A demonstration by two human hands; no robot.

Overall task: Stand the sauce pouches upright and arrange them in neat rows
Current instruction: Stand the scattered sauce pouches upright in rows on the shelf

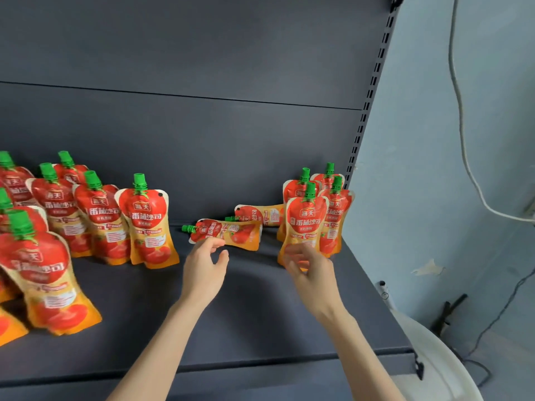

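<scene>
The right hand [308, 266] covers the base of the upright pouch [307, 219] behind it. Far left of the left hand [204, 269], the frame edge crops blurred pouches [7, 325]. Small label print is illegible.

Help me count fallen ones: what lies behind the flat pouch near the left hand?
A second fallen pouch lies behind the flat pouch, green cap leftward; its right end is hidden by the standing pouches.
</scene>
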